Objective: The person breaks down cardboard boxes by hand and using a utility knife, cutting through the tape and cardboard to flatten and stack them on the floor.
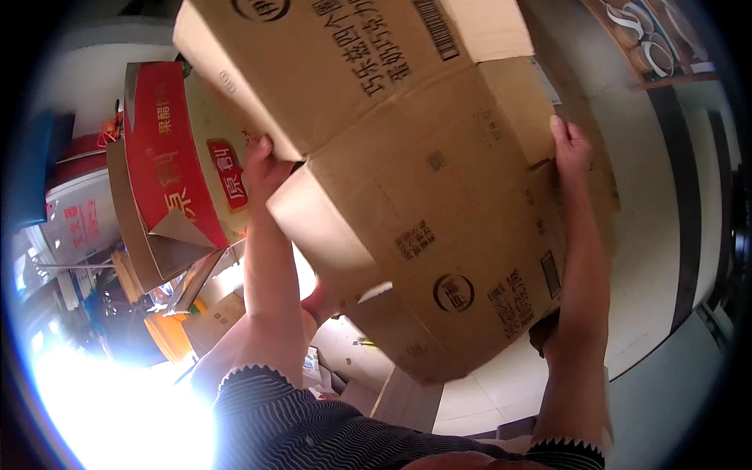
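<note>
A large brown corrugated cardboard box [446,194], opened out along its creases, spans the middle of the view in front of me. It bears printed writing, round logos and a barcode. My left hand [265,163] grips its left edge near a fold, with the thumb up and the other fingers hidden behind the board. On the far side, my right hand [571,147] holds a side flap [511,100], its thumb lying on the flap's edge. Below the hands, the lower panels hang down close to my body.
At left stands a red and yellow printed carton [170,158] with a torn, bent flap. A white carton [73,220] lies beyond it. An open compartment with rolls [646,47] is at the upper right. Pale floor tiles [476,393] show below, and bright light glares at lower left.
</note>
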`<state>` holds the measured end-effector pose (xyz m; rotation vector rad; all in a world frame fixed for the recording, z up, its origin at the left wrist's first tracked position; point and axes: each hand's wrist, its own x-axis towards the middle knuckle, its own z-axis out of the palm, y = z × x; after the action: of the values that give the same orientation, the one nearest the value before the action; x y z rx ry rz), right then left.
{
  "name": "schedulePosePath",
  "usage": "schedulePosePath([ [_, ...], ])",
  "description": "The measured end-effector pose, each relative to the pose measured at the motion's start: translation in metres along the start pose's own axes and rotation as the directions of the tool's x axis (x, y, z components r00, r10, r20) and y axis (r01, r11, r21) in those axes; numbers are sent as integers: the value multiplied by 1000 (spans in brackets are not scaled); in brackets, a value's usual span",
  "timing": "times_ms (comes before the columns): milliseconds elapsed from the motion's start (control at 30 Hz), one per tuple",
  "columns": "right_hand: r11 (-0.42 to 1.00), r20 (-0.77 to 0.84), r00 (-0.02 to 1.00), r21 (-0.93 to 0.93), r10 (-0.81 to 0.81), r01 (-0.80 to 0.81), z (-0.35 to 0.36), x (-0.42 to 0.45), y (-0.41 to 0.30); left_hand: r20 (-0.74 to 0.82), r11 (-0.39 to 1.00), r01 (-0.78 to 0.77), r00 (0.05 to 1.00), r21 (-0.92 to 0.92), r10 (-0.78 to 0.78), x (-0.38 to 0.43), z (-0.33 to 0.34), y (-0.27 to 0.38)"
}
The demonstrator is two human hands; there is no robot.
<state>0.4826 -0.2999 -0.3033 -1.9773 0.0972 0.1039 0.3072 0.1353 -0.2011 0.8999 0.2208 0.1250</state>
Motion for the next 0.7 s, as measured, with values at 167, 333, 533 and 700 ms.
schedulePosePath([
  [167, 999, -77, 996, -25, 33, -35, -9, 3, -43, -530, 937, 278, 838, 212, -129, 55, -42, -21],
  [333, 961, 20, 1000, -278, 20, -14, -26, 46, -58, -642, 934, 313, 755, 174, -133, 78, -39, -49],
  [533, 875, 157, 986, -483, 57, 26, -3, 70, -51, -668, 928, 359, 667, -99, -330, 30, -83, -79],
  [700, 784, 188, 981, -615, 38, 87, 1, 42, -61, -657, 934, 356, 700, -18, -280, 5, -106, -85],
])
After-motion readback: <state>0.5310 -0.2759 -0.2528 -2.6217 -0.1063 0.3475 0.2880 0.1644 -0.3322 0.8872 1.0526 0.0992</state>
